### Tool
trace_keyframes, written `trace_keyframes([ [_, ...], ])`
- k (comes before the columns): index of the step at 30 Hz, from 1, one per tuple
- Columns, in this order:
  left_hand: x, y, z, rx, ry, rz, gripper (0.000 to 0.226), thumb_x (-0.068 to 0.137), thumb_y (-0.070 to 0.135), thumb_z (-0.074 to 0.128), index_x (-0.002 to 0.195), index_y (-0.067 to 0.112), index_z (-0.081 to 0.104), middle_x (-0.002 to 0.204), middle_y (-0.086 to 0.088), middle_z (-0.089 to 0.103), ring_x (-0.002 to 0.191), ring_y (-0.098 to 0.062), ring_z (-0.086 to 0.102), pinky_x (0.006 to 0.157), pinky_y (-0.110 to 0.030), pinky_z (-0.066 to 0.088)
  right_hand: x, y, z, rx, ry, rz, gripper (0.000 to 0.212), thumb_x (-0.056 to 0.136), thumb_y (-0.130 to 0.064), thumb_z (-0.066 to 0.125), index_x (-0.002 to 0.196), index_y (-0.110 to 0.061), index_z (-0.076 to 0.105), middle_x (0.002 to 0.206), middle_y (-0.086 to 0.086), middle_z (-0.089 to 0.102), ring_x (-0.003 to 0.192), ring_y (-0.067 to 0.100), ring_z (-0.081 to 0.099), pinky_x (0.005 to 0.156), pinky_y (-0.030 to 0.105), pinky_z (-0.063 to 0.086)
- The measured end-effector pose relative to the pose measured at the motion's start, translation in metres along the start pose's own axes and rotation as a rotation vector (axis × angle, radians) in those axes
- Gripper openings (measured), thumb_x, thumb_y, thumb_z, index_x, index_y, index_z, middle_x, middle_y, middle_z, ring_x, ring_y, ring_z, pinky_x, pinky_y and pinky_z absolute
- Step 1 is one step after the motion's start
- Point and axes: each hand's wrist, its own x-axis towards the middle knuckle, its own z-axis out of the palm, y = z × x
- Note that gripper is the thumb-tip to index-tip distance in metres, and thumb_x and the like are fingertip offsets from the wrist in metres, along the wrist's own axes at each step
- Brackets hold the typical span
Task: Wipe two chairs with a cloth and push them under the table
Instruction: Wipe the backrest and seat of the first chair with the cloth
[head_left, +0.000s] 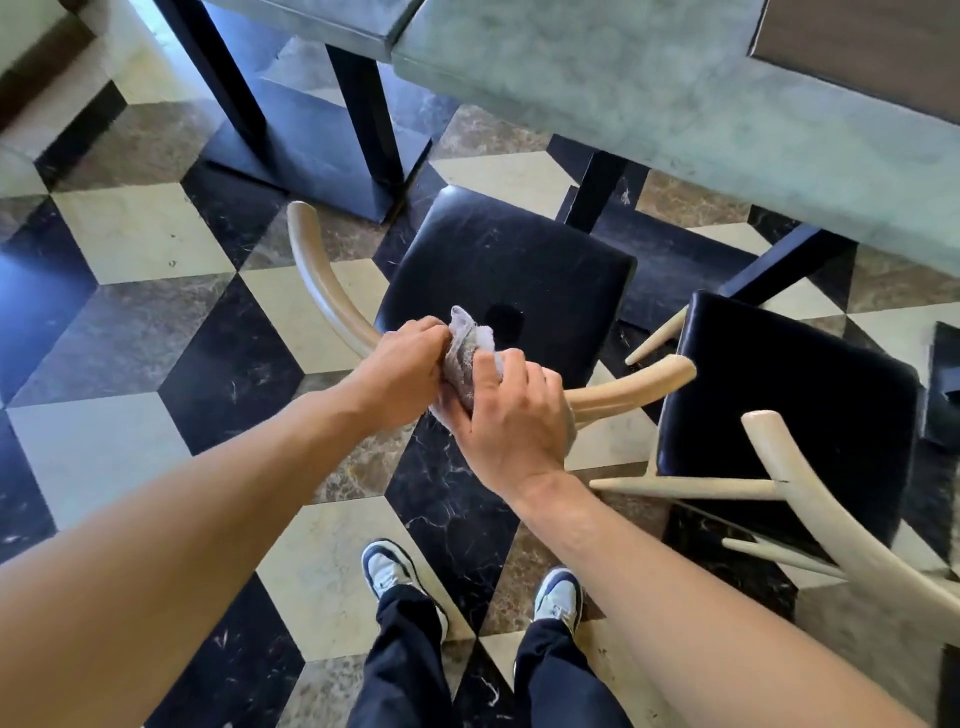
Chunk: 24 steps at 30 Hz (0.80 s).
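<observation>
A tiled floor (130, 244) in black, cream and brown cubes lies beneath a grey marbled desk (675, 104). Two black-seated chairs, the left chair (509, 270) and the right chair (789, 395), stand beside it. Over the left chair's curved backrest, the left hand (405, 369) and right hand (514, 415) both grip one cloth (465, 348) with curled fingers.

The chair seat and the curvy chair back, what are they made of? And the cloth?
The chair seat looks like black leather or vinyl over padding: smooth, faintly shiny, scuffed, with rounded corners. The curved back rail looks like pale wood with a smooth painted or varnished finish; no grain shows. The cloth, held by the left hand and right hand, looks like thin, crumpled fabric.
</observation>
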Motion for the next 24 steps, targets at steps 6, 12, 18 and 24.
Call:
trace_keyframes([
  [6,-0.002,-0.076,-0.030,0.259,0.128,-0.025,0.045,0.101,0.026,0.041,0.144,0.013,0.043,0.151,-0.017,0.034,0.141,-0.034,0.023,0.119,-0.048,0.014,0.001,0.032,-0.010,0.020,-0.120,-0.234,0.084,0.088,-0.077,0.045,0.143,-0.013,0.044,0.114,0.009,0.058,0.080,0.026,0.060,0.071,0.042,0.053],
  [12,0.039,-0.149,-0.085,-0.212,0.092,-0.384,0.055,0.094,0.022,0.057,0.145,0.020,0.039,0.158,-0.017,0.022,0.145,-0.029,0.024,0.115,-0.038,0.026,0.021,-0.010,-0.005,-0.094,-0.162,-0.252,0.081,0.086,-0.070,0.055,0.142,-0.013,0.043,0.111,0.007,0.060,0.067,0.022,0.061,0.055,0.035,0.052],
  [18,0.038,-0.169,-0.096,-0.716,0.277,-0.436,0.043,0.079,-0.008,0.051,0.105,0.021,0.069,0.128,-0.012,0.061,0.093,-0.015,0.063,0.067,-0.016,0.046,0.038,-0.074,0.005,-0.130,-0.199,-0.146,0.077,0.089,-0.065,0.058,0.142,-0.011,0.043,0.108,0.008,0.059,0.070,0.022,0.063,0.060,0.034,0.051],
  [24,0.039,-0.174,-0.102,-0.720,0.304,-0.423,0.052,0.077,-0.012,0.044,0.097,0.026,0.073,0.103,0.000,0.069,0.069,-0.006,0.061,0.050,-0.014,0.045,0.095,-0.144,0.021,-0.084,-0.235,-0.037,0.077,0.093,-0.062,0.055,0.141,-0.007,0.030,0.117,0.014,0.055,0.087,0.027,0.066,0.070,0.035,0.051],
])
